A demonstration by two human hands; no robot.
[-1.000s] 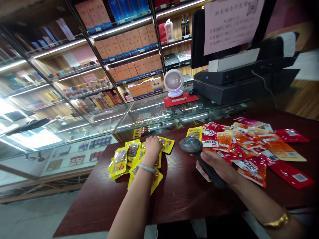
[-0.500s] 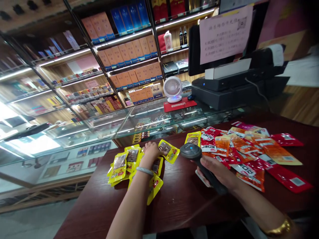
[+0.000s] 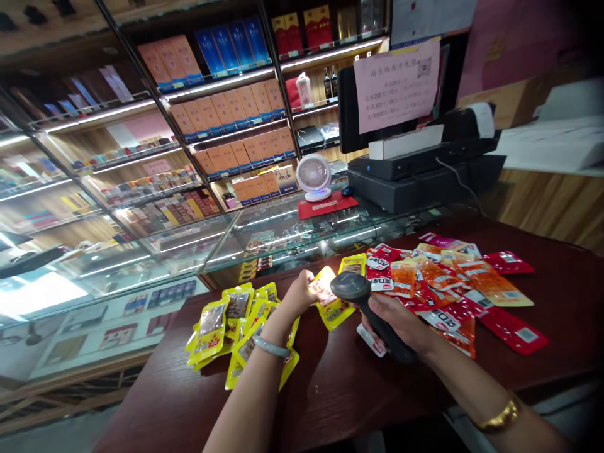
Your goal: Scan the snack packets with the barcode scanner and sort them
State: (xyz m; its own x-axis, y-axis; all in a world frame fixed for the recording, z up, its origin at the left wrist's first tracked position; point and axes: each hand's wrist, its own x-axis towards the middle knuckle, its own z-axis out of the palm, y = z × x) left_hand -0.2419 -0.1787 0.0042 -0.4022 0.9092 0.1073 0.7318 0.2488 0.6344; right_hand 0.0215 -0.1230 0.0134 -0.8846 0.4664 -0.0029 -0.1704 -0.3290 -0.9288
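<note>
My left hand (image 3: 301, 293), with a pale bangle at the wrist, pinches the edge of a yellow snack packet (image 3: 323, 284). Bright light from a black barcode scanner (image 3: 352, 287) falls on this packet. The scanner's handle is wrapped in my right hand (image 3: 395, 319), its head close to the packet's right side. Just below lies another yellow packet (image 3: 336, 314). A white-and-red packet (image 3: 371, 340) shows partly under my right hand. Left of my forearm is a loose pile of yellow packets (image 3: 210, 327), partly covered by that arm.
Red and orange packets (image 3: 443, 277) spread over the right of the dark wooden counter (image 3: 325, 390). Behind stand a glass display case (image 3: 278, 229), a small white fan (image 3: 314, 176), a monitor (image 3: 348, 110) and a black cash drawer (image 3: 401, 189). Stocked shelves line the back.
My left hand has moved slightly right and raised a yellow packet beside the scanner head. The scanner's light now shines on it. The camera view has shifted a little to the right.
</note>
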